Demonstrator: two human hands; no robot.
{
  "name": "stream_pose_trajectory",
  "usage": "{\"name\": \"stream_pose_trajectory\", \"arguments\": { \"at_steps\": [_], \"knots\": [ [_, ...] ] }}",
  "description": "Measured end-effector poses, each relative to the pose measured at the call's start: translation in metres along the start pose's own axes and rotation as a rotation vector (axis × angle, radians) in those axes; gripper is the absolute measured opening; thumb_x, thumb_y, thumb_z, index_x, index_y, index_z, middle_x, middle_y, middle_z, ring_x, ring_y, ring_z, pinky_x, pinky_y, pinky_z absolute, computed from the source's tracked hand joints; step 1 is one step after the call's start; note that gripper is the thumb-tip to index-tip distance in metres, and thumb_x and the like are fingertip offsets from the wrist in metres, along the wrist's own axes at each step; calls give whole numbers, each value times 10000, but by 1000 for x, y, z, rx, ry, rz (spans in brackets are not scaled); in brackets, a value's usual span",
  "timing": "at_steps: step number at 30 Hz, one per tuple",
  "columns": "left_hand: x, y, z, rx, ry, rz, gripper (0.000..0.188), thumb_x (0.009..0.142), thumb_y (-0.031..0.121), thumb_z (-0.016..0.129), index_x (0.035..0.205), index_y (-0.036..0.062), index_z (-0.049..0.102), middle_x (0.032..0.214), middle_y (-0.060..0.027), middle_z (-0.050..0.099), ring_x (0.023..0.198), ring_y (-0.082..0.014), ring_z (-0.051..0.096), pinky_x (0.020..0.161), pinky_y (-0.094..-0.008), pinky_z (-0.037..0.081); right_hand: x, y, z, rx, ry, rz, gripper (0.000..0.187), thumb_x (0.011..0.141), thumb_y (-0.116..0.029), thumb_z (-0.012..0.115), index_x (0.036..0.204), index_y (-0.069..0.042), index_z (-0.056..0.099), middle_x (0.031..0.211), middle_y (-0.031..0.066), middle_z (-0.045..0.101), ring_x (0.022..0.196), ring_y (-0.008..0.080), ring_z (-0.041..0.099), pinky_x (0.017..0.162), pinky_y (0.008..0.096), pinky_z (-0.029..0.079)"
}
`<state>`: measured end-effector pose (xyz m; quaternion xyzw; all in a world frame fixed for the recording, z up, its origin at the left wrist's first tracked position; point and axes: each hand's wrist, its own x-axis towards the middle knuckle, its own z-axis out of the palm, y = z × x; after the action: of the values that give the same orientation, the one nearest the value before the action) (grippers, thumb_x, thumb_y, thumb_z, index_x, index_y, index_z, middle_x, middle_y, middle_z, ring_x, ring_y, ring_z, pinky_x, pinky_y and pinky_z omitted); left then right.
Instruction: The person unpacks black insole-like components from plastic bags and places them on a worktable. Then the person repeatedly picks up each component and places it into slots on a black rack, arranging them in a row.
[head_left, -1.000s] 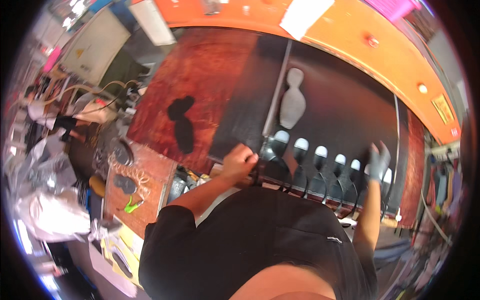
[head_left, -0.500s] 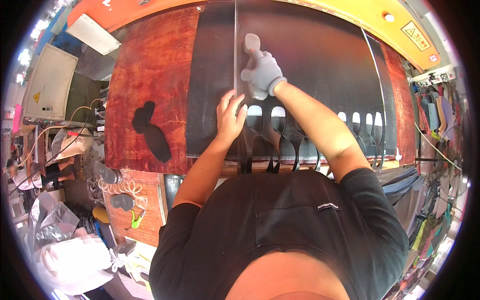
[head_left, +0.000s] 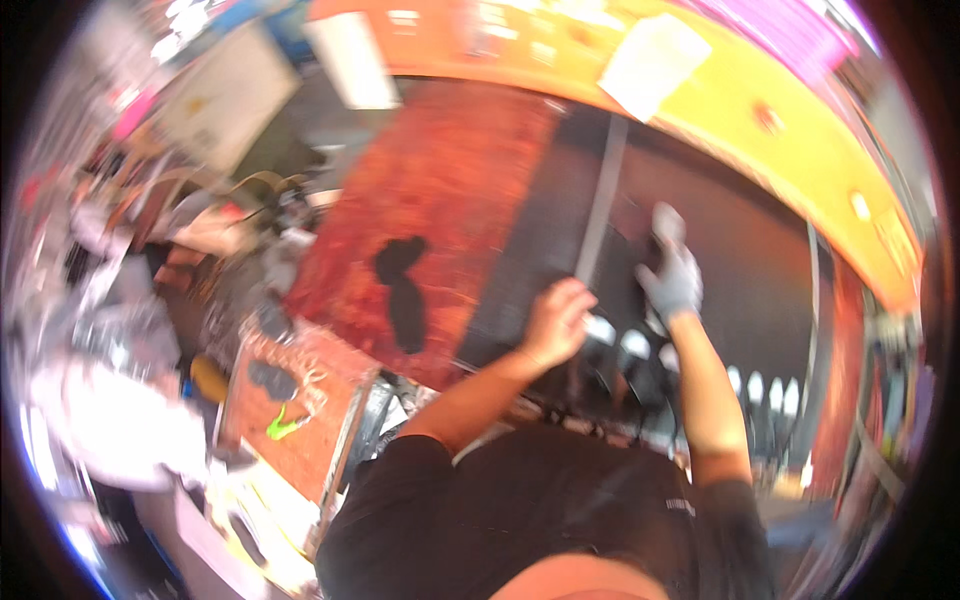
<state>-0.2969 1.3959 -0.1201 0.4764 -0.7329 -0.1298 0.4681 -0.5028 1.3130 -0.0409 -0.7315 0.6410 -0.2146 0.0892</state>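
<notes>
My right hand [head_left: 675, 285], in a grey glove, lies over a pale, sole-shaped piece [head_left: 668, 222] on the dark sheet. Its thumb stands apart and its fingers stretch along the piece, part of which it hides. To the left, my bare left hand [head_left: 560, 320] hovers at or rests on the dark sheet [head_left: 540, 230] beside a grey strip [head_left: 603, 200]; contact is unclear. Its fingers are loosely bent, with nothing visible in them. Just nearer me, black straps with white rounded ends [head_left: 634, 346] line the table's front edge. Motion blurs the whole view.
Black sole-shaped pieces [head_left: 407, 315] lie on the red-brown wooden tabletop [head_left: 460, 190] at left. An orange machine beam [head_left: 560, 60] spans the far side, with a white sheet [head_left: 655, 65] on it. A small side table [head_left: 330, 440] carries a coiled hose and a green-handled tool [head_left: 288, 422].
The view has swung, so the table appears shifted right and tilted. My right thumb now spreads away from the pale piece. My left fingers look more bent than before.
</notes>
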Motion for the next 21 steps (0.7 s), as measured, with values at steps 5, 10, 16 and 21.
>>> {"name": "stream_pose_trajectory", "arguments": {
  "at_steps": [5,10,16,21],
  "knots": [
    [-1,2,4,-72,29,-55,327,799,195,621,1109,94,593,1224,-116,483,1091,-288,492,903,-405,385,7,12,10,-95,27,-70,704,678,-279,657,1279,10,433,1168,238,494,1041,400,506,898,441,431],
    [1,1,10,-62,34,-10,311,819,173,600,1122,104,608,1240,-132,471,1081,-297,488,896,-410,381,9,28,13,-74,60,-167,625,708,-254,665,1232,18,460,1173,222,492,1029,390,507,879,436,435],
    [6,2,12,-79,51,6,258,836,172,579,1078,102,631,1247,-141,469,1079,-305,489,898,-402,381,12,30,10,-16,90,-164,610,697,-213,662,1238,-8,469,1145,199,510,1020,374,508,883,421,429],
    [12,3,14,-57,39,2,260,834,166,575,1082,103,622,1247,-135,469,1077,-301,490,897,-404,381,15,32,8,30,99,-135,604,688,-221,661,1227,-16,482,1114,190,523,1004,360,518,870,424,429]
  ]
}}
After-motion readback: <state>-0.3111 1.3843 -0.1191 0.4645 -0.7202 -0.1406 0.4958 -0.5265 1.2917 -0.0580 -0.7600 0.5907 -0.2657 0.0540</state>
